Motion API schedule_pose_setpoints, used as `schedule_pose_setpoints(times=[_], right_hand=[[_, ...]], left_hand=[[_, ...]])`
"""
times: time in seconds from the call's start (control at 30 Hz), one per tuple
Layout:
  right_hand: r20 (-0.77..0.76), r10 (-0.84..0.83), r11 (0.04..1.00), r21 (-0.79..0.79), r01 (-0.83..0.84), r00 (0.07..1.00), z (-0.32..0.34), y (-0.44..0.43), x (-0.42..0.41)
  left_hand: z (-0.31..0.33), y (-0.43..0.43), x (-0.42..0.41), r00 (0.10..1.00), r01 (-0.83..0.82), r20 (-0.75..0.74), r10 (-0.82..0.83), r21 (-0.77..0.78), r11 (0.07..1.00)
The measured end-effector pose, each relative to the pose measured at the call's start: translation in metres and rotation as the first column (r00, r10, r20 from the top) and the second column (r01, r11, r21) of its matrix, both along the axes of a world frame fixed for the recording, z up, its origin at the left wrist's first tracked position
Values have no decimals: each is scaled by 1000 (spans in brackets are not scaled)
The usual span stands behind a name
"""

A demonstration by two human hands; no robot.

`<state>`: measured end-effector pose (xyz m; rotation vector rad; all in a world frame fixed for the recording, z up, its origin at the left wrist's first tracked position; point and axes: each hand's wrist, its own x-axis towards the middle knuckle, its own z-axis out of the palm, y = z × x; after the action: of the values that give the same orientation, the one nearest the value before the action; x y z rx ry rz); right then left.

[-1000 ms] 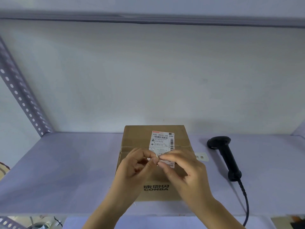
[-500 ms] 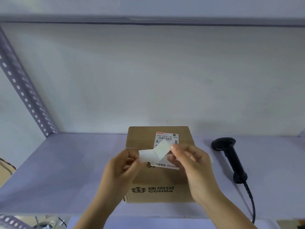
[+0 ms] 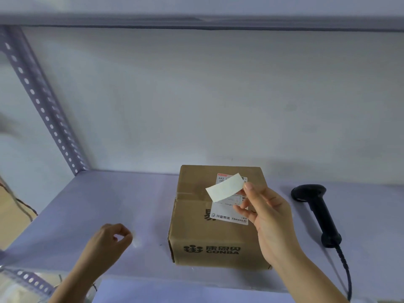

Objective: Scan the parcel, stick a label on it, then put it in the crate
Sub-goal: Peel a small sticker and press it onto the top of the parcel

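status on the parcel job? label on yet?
Not yet. Scanner lies on the shelf beside the box, so scanning looks done. Right hand pinches the blank label above the box; left hand is off to the side. Left: sticking, crating; no crate in view.

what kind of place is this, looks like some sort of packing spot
Probably a parcel packing or sorting station: a brown cardboard box with a printed shipping label, a black handheld barcode scanner, and a perforated grey metal shelving upright.
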<state>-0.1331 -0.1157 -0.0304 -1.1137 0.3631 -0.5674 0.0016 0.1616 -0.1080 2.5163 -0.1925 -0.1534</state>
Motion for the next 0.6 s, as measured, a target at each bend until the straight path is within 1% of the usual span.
schedule_pose_setpoints(times=[0.1, 0.3, 0.33, 0.37, 0.43, 0.5, 0.53, 0.6], right_hand=[[-12, -5, 1000, -25, 5, 1000, 1, 4, -1], [-54, -36, 997, -63, 33, 998, 2, 5, -3], [-52, -41, 997, -71, 37, 998, 1, 5, -4], [-53, -48, 996, -83, 44, 997, 0, 4, -4], [-56, -75, 989, -133, 67, 996, 1, 5, -4], [-41, -120, 967, -231, 107, 992, 1, 5, -3], [-34, -148, 943, -305, 130, 988, 0, 5, -3], [-27, -219, 857, -483, 179, 975, -1, 8, -5]], left_hand=[[-7, 4, 5, 1000, -1, 21, -1, 88, 996], [-1, 10, 6, 998, -15, 62, 6, 161, 987], [5, 10, 7, 997, -27, 78, 15, 149, 988], [13, 9, 6, 994, -41, 107, 29, 118, 992], [39, 2, 1, 975, -54, 214, 53, -3, 999], [73, -16, -15, 948, 9, 317, 43, -161, 987], [90, -28, -26, 949, 70, 316, 16, -257, 964], [113, -57, -54, 968, 204, 222, -114, -438, 876]])
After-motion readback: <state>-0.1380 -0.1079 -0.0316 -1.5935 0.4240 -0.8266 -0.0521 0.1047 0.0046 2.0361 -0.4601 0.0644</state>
